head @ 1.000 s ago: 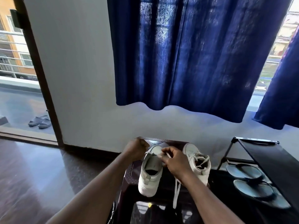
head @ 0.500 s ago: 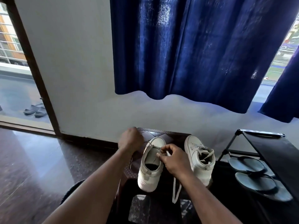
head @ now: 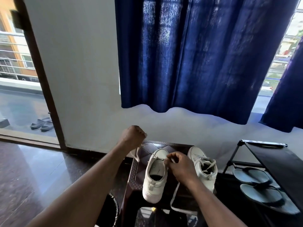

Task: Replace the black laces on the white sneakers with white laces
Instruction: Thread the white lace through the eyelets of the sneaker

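Just over the front eyelets, pinching the white lace with the curled fingers of the right hand, and gripping its other end in the fisted left hand, raised up and left of the toe. Directly under the right hand, and so likely nearer for the next threading: the half-laced sneaker, toe toward the wall on the dark table. Counted: two sneakers, the second sneaker just beside and already white-laced; one lace in work; no black laces seen.

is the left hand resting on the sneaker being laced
No, the left hand sits up and left of the sneaker being laced, touching only the white lace end it grips.
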The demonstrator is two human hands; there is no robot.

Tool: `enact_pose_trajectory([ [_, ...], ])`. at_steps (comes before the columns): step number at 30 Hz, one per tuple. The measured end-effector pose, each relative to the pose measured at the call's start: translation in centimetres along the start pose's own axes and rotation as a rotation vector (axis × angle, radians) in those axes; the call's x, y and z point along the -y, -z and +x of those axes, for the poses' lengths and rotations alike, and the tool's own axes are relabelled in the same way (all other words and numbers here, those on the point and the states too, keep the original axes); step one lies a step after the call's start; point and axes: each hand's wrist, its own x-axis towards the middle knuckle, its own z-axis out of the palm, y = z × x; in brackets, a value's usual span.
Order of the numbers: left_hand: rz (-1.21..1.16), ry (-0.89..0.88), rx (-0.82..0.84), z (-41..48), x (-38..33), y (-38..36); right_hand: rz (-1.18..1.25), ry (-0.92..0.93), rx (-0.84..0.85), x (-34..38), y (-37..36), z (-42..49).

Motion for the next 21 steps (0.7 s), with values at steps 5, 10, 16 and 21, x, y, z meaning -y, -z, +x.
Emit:
enact_pose_trajectory([
  [5, -0.211, -0.131, 0.081, -2.0, -6.4, 3.4, 0.189, 0.131, -0.092, 5.0, 4.8, 1.0],
  [10, -0.181, -0.251, 0.062, -3.0, -12.4, 6.0, 0.278, 0.274, -0.052, 12.9, 10.8, 1.9],
  [16, -0.419, -0.394, 0.075, -4.3, -21.7, 11.5, 0.397, 0.403, -0.080, 22.2, 18.1, 2.1],
  [21, -0.438, -0.493, -0.002, -4.5, -27.4, 15.3, 0.388, 0.472, -0.133, 26.7, 23.1, 2.3],
])
